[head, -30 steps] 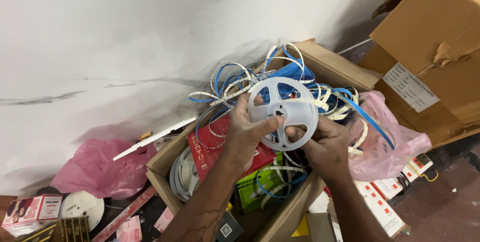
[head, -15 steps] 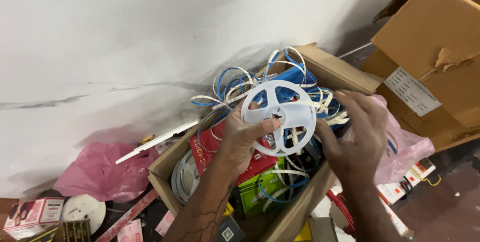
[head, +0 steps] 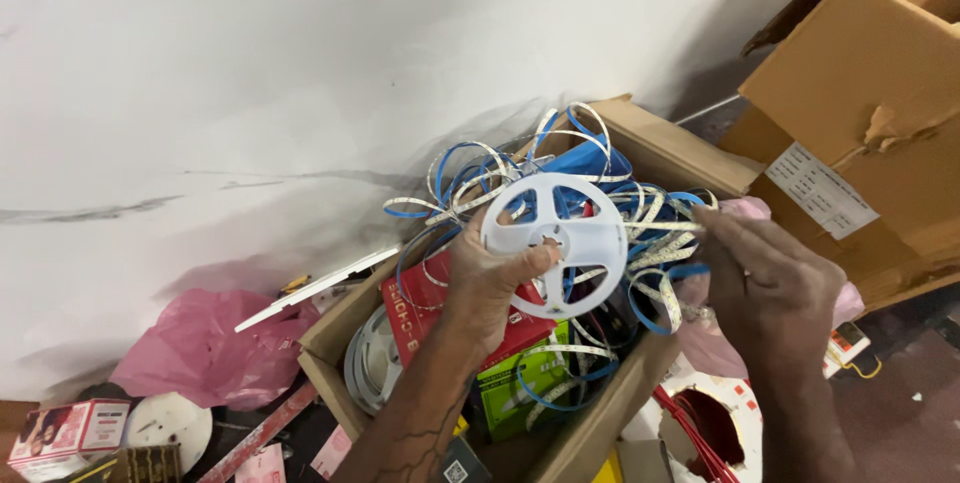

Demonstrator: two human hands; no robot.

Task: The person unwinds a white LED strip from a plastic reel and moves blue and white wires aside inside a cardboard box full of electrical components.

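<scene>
My left hand [head: 490,283] grips a white plastic reel [head: 555,243] by its lower left rim and holds it upright over an open cardboard box [head: 660,148]. To the right, my right hand [head: 770,288] pinches a thin white light strip [head: 655,231] that runs from the reel. A tangle of blue and white strips [head: 480,178] fills the box behind the reel. Under my left hand lie a red packet [head: 415,313] and a green packet [head: 515,383].
A large brown carton [head: 870,113] stands at the right. Pink plastic bags [head: 200,353] lie at the left and behind my right hand. Another white reel [head: 365,363] sits in the box; small boxes [head: 70,428] and a round white disc [head: 170,423] lie at lower left. A white wall rises behind.
My right hand has left the reel and moved right, pulling the white strip out from it. The left hand keeps its hold on the reel.
</scene>
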